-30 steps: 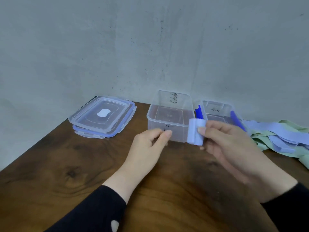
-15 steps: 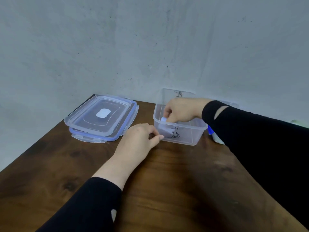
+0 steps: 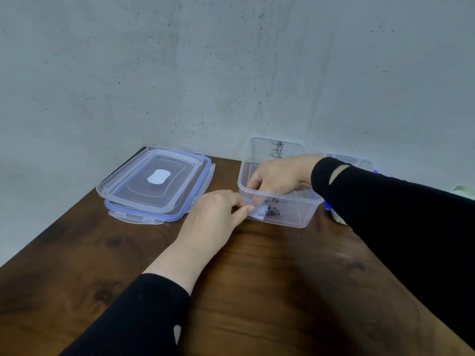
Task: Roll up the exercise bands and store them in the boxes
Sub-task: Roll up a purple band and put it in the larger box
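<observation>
A clear plastic box [image 3: 303, 200] with black marker scribbles stands at the back of the wooden table [image 3: 257, 278]. My right hand [image 3: 280, 176] reaches down into its front left corner and holds a rolled pale lavender band [image 3: 260, 214], seen blurred through the front wall near the bottom. My left hand [image 3: 218, 214] rests on the table just outside that corner, fingers curled, thumb tip against the box wall, holding nothing. My right sleeve hides most of the second box [image 3: 359, 161].
Two clear lids with blue seals [image 3: 154, 181] lie stacked at the back left. A blue clasp [image 3: 327, 205] shows beside the box under my right arm. A bit of pale green band [image 3: 462, 188] peeks out at the far right. A grey wall closes the back.
My right hand carried the rolled lavender band from in front of the boxes into the left box and lowered it to the front corner. My left hand stayed beside the box.
</observation>
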{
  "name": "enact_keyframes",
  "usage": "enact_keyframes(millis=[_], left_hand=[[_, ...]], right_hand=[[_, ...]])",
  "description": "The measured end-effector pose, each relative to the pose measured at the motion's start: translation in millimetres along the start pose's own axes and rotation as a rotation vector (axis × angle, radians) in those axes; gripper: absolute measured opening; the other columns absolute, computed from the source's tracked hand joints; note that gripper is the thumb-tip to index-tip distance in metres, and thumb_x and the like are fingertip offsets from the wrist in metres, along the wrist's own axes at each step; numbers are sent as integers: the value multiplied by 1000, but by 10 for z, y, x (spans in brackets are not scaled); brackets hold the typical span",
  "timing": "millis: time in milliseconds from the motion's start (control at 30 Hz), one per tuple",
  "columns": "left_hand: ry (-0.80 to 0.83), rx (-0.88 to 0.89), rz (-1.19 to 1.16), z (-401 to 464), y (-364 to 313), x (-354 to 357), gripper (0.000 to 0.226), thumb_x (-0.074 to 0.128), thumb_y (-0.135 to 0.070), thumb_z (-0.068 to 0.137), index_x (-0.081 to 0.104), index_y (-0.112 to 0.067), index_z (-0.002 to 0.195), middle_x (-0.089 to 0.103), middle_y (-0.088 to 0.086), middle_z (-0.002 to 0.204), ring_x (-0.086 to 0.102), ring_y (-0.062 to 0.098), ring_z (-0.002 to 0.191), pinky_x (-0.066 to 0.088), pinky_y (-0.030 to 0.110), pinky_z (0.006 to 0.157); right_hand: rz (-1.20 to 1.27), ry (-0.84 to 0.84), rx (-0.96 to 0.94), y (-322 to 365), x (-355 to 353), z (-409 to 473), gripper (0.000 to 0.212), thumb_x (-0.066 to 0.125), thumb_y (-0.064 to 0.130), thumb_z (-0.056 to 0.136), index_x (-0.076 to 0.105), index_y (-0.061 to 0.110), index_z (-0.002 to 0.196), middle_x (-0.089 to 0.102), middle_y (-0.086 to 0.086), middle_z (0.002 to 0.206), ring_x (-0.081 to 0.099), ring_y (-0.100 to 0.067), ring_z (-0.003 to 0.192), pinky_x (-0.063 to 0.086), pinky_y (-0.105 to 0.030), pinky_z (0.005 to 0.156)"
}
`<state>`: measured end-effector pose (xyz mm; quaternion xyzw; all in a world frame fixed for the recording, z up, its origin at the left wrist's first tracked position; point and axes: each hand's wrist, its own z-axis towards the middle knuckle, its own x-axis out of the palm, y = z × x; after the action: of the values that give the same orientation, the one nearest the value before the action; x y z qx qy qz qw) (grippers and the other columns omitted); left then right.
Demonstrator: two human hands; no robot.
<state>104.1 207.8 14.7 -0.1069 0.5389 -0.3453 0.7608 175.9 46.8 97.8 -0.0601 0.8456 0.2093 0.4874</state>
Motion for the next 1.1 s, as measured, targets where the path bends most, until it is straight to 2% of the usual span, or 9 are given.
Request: enact_keyframes(millis=[167,367,567,700,767,833,967,1033,1100], left_hand=[[-24,-5,-15,2,11,14,22,62,-38,91,59,-27,73,54,-10,69,52,8,68,37,19,59],[-35,3,-9,6,29,26,24,62,-40,91,65,-21,77,58,-8,71,54,8,70,45,25,62],[-31,7,-6,8,34,26,24,61,-41,91,67,-21,79,59,-7,72,55,7,71,50,29,65],[-10,-16,-24,-18,5,0,25,56,-45,93,68,-25,83,61,-9,74,56,5,74,50,27,65],[-28,-8,-47,-38,-34,-14,26,51,-44,94,65,-31,77,59,-9,68,55,5,69,49,28,61],[-84,11,-64,-55,-76,-36,36,50,-39,95,51,-34,60,50,-8,56,50,6,58,39,27,53],[-145,37,-91,-63,-84,-81,45,43,-42,97,58,-18,62,58,-2,58,55,13,59,47,40,56],[-175,49,-94,-77,-99,-62,54,38,-47,97,61,-11,64,60,3,59,57,17,60,49,44,59],[-203,95,-72,-104,-190,-46,59,35,-50,99,58,-12,60,57,2,55,55,18,56,47,43,56]], right_hand=[[18,18,3,-18,-22,31,17,76,31,81,74,20,93,66,3,85,56,-13,80,46,-26,71],[76,53,10,-50,-30,36,22,77,42,80,73,31,99,71,2,106,66,-24,103,54,-31,86],[71,60,3,-41,-33,32,18,74,38,85,73,27,99,70,2,105,64,-17,99,50,-24,77],[127,51,20,-73,-31,14,23,66,37,90,74,17,100,70,2,100,62,-18,90,55,-36,84],[80,-64,-7,-82,-49,-11,28,59,36,95,74,12,99,69,2,94,60,-13,84,53,-30,77],[48,-322,-49,-76,-82,-90,30,54,36,98,73,14,91,71,0,87,61,-10,74,51,-25,68],[439,-965,-205,-13,52,-514,34,54,33,98,68,16,72,64,-3,64,55,-8,58,48,-30,60],[539,-1090,-244,50,342,-792,41,55,32,98,58,12,62,49,0,53,45,-8,52,41,-30,53],[539,-1077,-214,64,757,-1029,47,55,33,99,46,13,57,36,6,51,36,-6,51,34,-28,52]])
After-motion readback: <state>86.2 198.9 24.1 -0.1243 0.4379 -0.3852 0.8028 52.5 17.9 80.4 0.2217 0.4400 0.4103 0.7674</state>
